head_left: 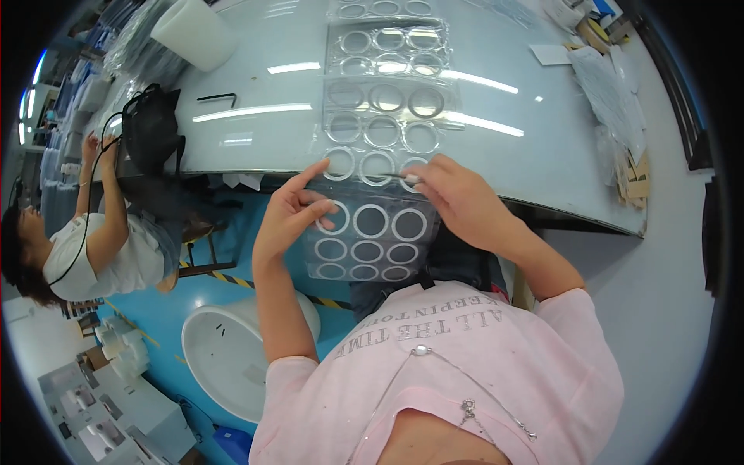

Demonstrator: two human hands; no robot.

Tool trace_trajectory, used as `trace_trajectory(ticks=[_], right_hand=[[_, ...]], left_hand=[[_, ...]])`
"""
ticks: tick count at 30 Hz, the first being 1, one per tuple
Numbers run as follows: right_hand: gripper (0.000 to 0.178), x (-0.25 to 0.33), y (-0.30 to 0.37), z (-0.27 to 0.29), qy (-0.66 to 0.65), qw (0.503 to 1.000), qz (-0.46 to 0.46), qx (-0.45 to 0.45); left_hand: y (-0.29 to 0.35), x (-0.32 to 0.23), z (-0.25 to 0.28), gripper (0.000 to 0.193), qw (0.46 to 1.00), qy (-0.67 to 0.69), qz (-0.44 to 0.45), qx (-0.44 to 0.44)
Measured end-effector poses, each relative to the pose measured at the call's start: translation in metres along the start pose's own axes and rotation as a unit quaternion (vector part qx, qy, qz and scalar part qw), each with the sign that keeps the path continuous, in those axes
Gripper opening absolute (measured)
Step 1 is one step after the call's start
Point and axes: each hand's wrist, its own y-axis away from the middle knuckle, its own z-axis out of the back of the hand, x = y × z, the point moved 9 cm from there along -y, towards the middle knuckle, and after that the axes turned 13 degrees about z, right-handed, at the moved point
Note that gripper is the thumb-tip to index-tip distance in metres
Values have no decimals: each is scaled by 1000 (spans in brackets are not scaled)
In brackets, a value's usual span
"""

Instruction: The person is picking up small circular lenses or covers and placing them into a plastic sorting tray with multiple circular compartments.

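Note:
A long clear plastic strip point(363, 186) with rows of pale rings runs down the table and hangs over its near edge toward my lap. My left hand point(291, 213) rests at the strip's left side, its index finger stretched to the table edge and its thumb apart on the lower rings. On the right, my right hand point(457, 198) pinches a slim tool with a pale end point(409, 178), whose thin dark tip points left across the ring row at the table edge. Its exact kind is hard to make out.
The glossy white table point(256, 147) carries a black hex key point(218, 98), a white roll point(194, 32) and plastic bags point(608, 97) at right. A black bag point(151, 128) lies left, near a seated person point(108, 240). Below stands a large white bin point(225, 356).

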Motion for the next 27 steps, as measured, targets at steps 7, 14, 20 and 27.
trace_trajectory(ticks=[7,14,20,27], right_hand=[[25,26,-28,-51,60,992,112,5],[31,29,-48,-80,73,984,164,-17],[27,39,-62,-107,126,976,173,33],[28,35,-30,-72,155,978,113,88]], left_hand=[[1,5,1,65,1000,21,14,-9],[-1,9,6,68,999,35,27,9],[-5,13,5,67,999,43,26,14],[1,9,3,67,998,34,46,6]])
